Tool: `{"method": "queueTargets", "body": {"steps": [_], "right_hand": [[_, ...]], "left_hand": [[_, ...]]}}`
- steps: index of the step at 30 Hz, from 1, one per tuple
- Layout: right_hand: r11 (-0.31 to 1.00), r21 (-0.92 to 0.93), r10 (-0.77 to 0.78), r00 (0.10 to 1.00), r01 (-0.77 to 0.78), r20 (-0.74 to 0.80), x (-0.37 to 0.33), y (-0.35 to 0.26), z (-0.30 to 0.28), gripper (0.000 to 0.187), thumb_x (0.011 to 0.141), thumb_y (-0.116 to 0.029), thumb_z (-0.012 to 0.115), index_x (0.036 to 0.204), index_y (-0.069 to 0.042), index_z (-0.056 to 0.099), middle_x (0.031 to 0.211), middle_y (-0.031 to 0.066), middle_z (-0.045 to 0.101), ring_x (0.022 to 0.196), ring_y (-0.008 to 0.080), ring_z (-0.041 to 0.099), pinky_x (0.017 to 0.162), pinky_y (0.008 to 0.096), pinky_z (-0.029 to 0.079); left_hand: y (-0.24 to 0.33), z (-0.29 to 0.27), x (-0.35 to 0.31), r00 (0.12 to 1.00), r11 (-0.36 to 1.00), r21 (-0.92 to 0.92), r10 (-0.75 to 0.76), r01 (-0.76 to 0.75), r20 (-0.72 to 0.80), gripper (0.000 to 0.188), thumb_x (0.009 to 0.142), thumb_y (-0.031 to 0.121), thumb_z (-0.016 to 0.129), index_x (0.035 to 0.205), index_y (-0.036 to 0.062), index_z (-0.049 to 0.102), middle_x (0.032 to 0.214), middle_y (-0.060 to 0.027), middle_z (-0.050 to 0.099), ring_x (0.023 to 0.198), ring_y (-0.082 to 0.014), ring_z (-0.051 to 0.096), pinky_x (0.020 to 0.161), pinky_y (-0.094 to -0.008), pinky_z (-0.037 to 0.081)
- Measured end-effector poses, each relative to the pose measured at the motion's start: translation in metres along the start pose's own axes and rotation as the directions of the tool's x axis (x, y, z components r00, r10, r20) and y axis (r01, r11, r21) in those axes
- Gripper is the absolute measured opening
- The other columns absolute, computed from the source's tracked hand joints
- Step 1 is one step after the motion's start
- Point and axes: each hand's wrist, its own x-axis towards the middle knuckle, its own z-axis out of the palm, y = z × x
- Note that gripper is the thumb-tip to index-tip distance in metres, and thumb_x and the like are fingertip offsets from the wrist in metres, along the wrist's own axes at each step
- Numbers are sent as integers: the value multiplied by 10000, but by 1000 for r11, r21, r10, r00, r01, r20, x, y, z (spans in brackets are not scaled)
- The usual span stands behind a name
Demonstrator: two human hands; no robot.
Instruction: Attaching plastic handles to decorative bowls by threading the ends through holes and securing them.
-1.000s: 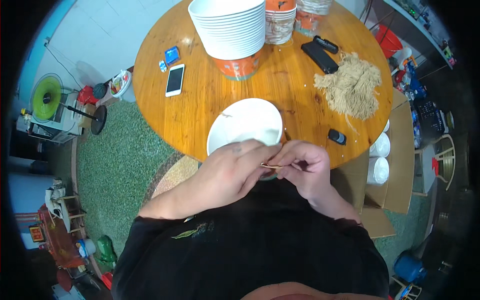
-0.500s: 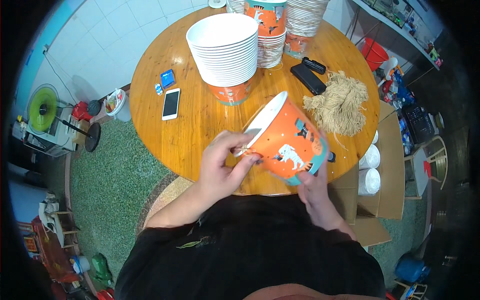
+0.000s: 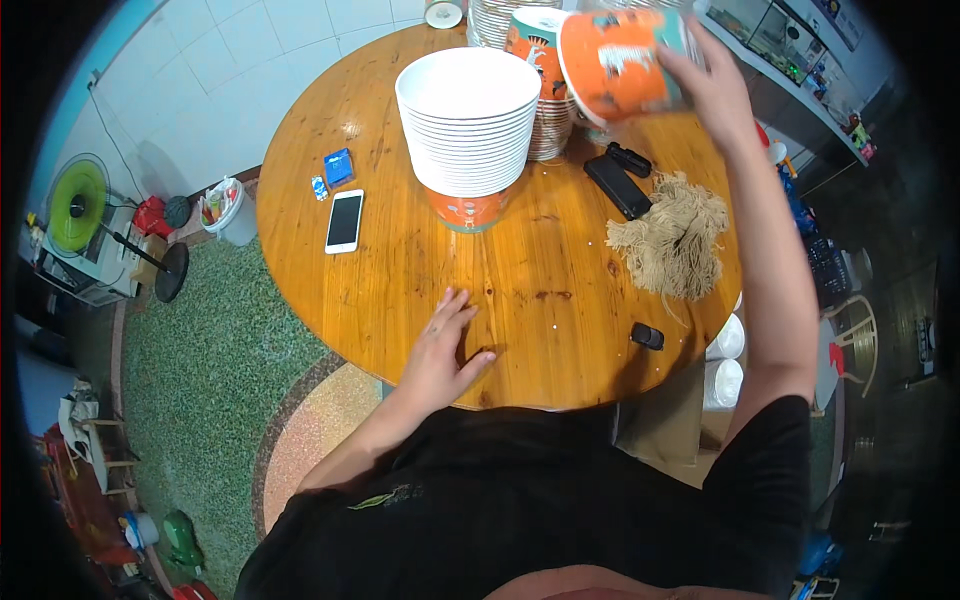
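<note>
My right hand (image 3: 705,85) reaches to the far right of the table, fingers around the teal base end of an orange paper bucket (image 3: 620,65). The bucket is tipped on its side, its white rim facing left, beside another orange bucket (image 3: 533,50) that tops a stack. Resting on the table's near edge, my left hand (image 3: 440,355) is empty, its fingers apart. A tall stack of white-rimmed paper buckets (image 3: 465,130) stands in the middle, with an orange bottom bucket. To the right lies a bundle of beige string (image 3: 672,240).
On the round wooden table (image 3: 400,300) lie a white phone (image 3: 344,221), a blue packet (image 3: 339,166), a black case (image 3: 617,185) and a small black object (image 3: 647,336). More bucket stacks stand at the back. A cardboard box (image 3: 660,420) with white rolls sits below the right edge.
My right hand has carried the orange bucket from in front of me to the far right stacks. My left hand has let go of its rim and come down on the table.
</note>
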Motion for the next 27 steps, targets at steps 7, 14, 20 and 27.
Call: {"method": "queueTargets", "body": {"steps": [7,14,20,27], "right_hand": [[851,-503,-40,972,155,231,154,-17,39,717,826,-496,822,1359,-33,698,1361,258,694,1225,357,683,1065,425,528],[625,-770,-274,960,129,-61,132,-15,113,706,840,-596,793,1240,-18,730,1162,242,749,1191,431,665,1048,465,522],[830,-558,-39,998,2,-54,98,0,142,498,966,-425,666,1254,-21,706,1085,262,733,1129,471,656,975,517,521],[950,-236,-259,937,203,-235,65,38,147,451,938,-232,696,1299,31,632,1275,312,640,1200,505,600,1023,521,495]], "left_hand": [[-5,3,8,997,1000,-28,-10,8,-75,450,880,189,840,1233,-14,648,1410,-236,611,1442,-439,509,1175,-515,441],[-12,3,5,993,998,-64,0,-8,-122,420,871,147,837,1213,-8,648,1349,-222,630,1384,-431,559,1141,-497,471],[-13,-1,1,989,995,-100,-9,-6,-149,392,863,120,841,1177,-4,641,1321,-214,636,1355,-436,576,1119,-499,484],[-13,-1,6,994,995,-100,-12,1,-106,370,862,106,839,1154,1,637,1293,-208,640,1325,-437,589,1100,-494,495]]}}
